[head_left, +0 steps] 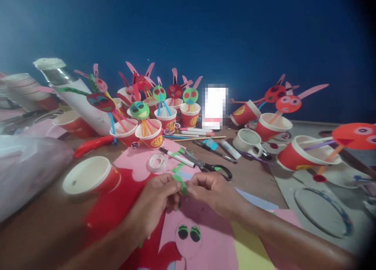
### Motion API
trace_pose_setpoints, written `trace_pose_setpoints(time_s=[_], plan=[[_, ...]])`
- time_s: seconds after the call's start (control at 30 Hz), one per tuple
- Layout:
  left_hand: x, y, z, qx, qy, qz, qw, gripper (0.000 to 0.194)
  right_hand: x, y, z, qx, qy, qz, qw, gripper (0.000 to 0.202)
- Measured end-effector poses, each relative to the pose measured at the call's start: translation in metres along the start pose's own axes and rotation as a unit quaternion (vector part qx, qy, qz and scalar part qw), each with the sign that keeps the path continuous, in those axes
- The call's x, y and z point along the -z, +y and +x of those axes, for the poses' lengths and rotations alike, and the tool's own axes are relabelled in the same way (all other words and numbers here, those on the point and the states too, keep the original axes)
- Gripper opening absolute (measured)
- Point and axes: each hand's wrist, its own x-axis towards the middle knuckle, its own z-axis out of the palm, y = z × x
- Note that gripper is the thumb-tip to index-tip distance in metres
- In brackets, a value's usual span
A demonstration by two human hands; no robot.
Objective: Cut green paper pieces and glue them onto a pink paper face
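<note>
Between my left hand (161,192) and my right hand (213,192) is a small piece of green paper (179,182), pinched by the fingers of both. Just below, a pink paper circle (189,243) with green-lidded black eyes lies on pink paper (216,242). Black-handled scissors (207,166) rest beyond my hands, their blades pointing away to the left. Alongside them are a white marker (179,158) with a black cap and a roll of clear tape (156,162). Red paper (113,207) spreads under my left forearm.
Red-and-white paper cups with paper-faced figures, such as this green-faced one (139,110), line the back. A tipped cup (88,176), a plastic bag (32,172) and a flask (79,93) are at left. A mug (248,142) and a ring (323,213) are at right.
</note>
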Motion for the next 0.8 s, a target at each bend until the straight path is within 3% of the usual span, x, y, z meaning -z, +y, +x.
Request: trace_pose_setpoints(time_s=[0.8], plan=[[-0.0001,-0.0073,-0.0007,-0.036,-0.017,0.007,0.999,0.016,-0.0074,0.0033,0.0,0.024,0.048,-0.056,0.997,0.019]])
